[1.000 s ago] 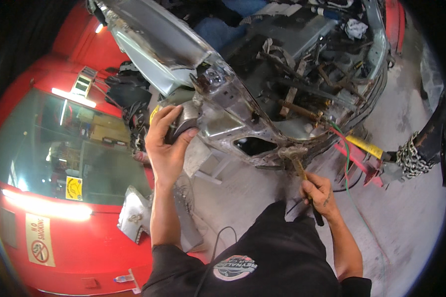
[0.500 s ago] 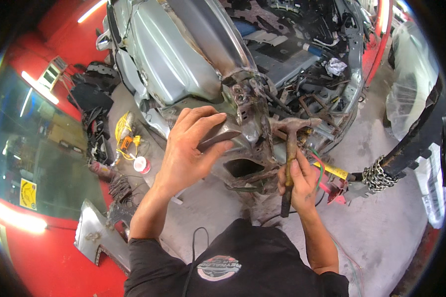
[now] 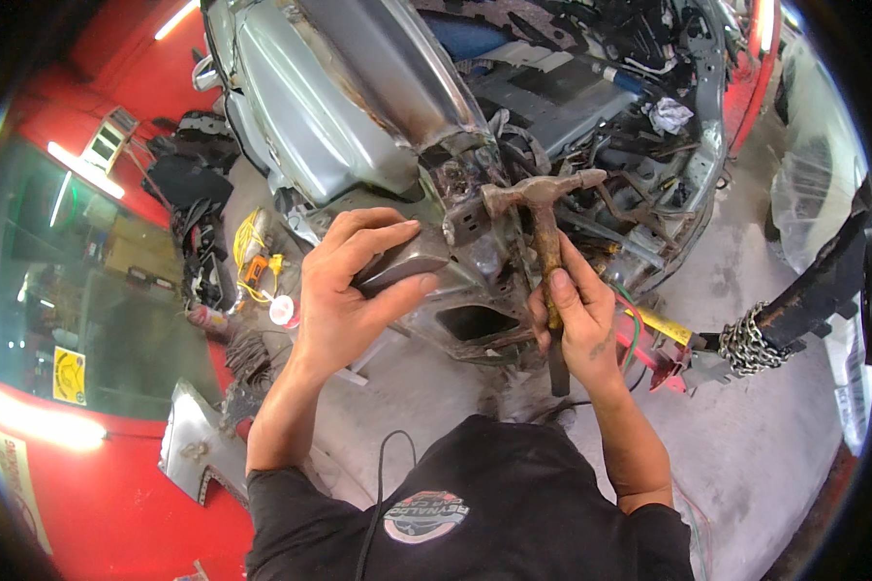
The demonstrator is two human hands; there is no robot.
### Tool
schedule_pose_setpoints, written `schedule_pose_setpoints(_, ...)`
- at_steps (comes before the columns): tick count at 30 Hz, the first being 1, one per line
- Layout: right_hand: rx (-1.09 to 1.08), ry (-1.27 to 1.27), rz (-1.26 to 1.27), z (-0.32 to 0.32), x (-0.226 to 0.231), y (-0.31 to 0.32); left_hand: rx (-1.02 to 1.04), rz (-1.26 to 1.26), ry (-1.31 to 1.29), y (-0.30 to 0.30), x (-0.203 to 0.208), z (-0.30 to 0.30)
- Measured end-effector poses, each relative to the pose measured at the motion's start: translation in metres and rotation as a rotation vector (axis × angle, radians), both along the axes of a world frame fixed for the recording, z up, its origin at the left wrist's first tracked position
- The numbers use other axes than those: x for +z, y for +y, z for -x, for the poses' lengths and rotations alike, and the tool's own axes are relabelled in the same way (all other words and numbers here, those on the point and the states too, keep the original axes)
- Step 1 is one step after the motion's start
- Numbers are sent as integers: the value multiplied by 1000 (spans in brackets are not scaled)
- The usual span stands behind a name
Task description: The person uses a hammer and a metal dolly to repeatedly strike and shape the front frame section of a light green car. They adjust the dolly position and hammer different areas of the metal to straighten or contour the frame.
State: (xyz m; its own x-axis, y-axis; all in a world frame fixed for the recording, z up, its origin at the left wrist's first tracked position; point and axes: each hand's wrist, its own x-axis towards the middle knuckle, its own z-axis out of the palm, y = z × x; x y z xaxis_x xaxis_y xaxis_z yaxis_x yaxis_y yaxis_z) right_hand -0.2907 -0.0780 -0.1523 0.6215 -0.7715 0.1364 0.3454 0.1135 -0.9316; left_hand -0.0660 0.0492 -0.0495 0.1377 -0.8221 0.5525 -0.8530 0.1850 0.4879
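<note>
My left hand (image 3: 344,281) is closed round a smooth grey metal dolly block (image 3: 405,259), thumb on its near side and fingers along its far side. The block is at the bare metal body panel (image 3: 475,286); whether it touches cannot be told. My right hand (image 3: 581,315) grips a worn body hammer (image 3: 546,242) by its handle, the thumb lying along it. The hammer stands upright in view, its rusty head over the right edge of the panel. Just below the head's left side, the panel has a dark rectangular opening (image 3: 477,324).
The stripped grey car body (image 3: 300,107) extends away from me. To the right are a chain (image 3: 746,344) on a dark beam and a red-and-yellow tool (image 3: 664,329). At left, a yellow cord (image 3: 250,247) and a loose silver fender (image 3: 189,441) lie on the floor.
The hammer has risen and swung left, its head now nearer the panel. My left hand and the block have shifted slightly left in view, along with the car.
</note>
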Motion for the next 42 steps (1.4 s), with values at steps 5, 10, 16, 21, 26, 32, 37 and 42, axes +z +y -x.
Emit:
schedule_pose_setpoints(5, 31, 120, 134, -13, -19, 4, 24, -2, -43, -5, 3, 6)
schedule_pose_setpoints(10, -9, 95, 125, 4, -12, -15, 58, 4, -43, -5, 6, 16)
schedule_pose_setpoints(16, -90, 65, 343, -10, -18, -6, 48, 30, -31, -8, 5, 17)
schedule_pose_setpoints(21, 46, 154, 239, 1, -7, -14, 34, 43, 2, -8, 3, 13)
schedule_pose_setpoints(26, -84, 50, 59, 6, 4, -19, 10, 85, 10, -5, 2, 12)
schedule_pose_setpoints(32, 37, 168, 115, -11, -11, 6, 1, 89, 20, -10, 3, 14)
schedule_pose_setpoints(37, 16, 146, 145, -2, 1, -10, 13, 78, 55, -6, 2, 11)
schedule_pose_setpoints(42, -214, 75, 38, -3, 5, -8, 9, 105, 63, -7, -1, 12)
